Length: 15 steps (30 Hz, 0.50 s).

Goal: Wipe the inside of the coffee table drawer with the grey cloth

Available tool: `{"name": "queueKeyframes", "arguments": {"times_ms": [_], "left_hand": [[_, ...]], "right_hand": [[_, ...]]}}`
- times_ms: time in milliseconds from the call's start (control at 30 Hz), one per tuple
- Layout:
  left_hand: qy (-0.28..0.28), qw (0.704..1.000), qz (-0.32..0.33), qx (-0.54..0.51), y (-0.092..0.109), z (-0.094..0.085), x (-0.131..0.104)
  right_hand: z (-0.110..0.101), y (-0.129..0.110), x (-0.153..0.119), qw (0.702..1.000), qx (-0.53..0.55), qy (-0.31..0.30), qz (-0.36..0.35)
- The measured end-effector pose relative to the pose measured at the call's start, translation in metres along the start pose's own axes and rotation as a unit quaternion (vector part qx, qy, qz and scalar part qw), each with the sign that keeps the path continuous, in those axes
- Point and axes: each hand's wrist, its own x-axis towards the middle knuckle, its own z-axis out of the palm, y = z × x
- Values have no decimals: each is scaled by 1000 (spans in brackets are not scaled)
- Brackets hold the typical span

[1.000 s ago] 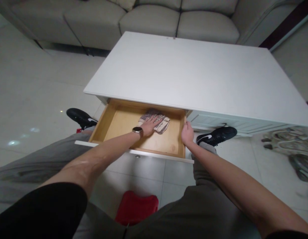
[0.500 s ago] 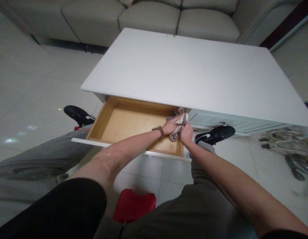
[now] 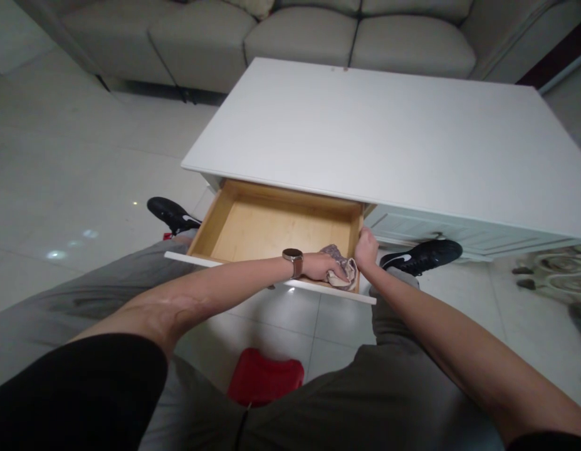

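Observation:
A pale wooden drawer with a white front is pulled out from under the white table. Inside its near right corner lies a crumpled, patterned cloth. My left hand, with a watch on the wrist, is closed on this cloth and presses it to the drawer's bottom. My right hand is closed round the top edge of the drawer's right side wall.
A grey sofa stands behind the table. Black shoes are on both sides of the drawer. A red plastic object is on the floor below, and a patterned rug lies at the right.
My left hand has moved with the cloth from the drawer's back right corner to its near right corner. The right hand is now off the cloth, on the side wall. The view has shifted slightly.

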Motion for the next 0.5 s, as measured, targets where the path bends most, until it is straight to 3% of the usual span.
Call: {"name": "queueKeyframes", "arguments": {"times_ms": [200, 333, 500], "left_hand": [[45, 998, -42, -3, 21, -32, -17], [12, 1000, -2, 24, 47, -35, -27], [-31, 996, -50, 63, 62, -46, -56]], "right_hand": [[1, -1, 3, 999, 41, 5, 16], [4, 0, 3, 998, 52, 12, 30], [5, 2, 3, 998, 57, 4, 39]]}}
